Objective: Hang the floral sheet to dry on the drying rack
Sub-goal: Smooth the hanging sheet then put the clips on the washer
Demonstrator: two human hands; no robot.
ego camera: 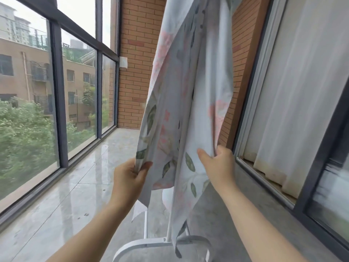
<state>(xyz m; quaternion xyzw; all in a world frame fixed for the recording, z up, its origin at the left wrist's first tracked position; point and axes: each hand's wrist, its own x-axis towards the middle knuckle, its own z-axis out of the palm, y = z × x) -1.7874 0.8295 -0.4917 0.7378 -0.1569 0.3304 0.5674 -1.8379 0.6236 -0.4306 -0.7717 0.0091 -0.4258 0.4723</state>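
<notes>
Two bare forearms reach up to the floral sheet [181, 91], which hangs in long folds from above the frame. The left hand [130, 178] pinches the sheet's left edge between curled fingers and thumb; the right hand [217, 165] bunches its right edge in a closed grip. Left of the sheet, tall dark-framed windows [28, 91] border a glossy pale floor [75, 186] with open walking room. Right of the sheet, a white curtain [302, 91] hangs behind glass. Behind it stands a brick wall [136, 63]. Below it curves the white drying rack [151, 241] base.

Sheet [188, 95] hangs centre, above rack base [151, 242]; windows [37, 91] left.
</notes>
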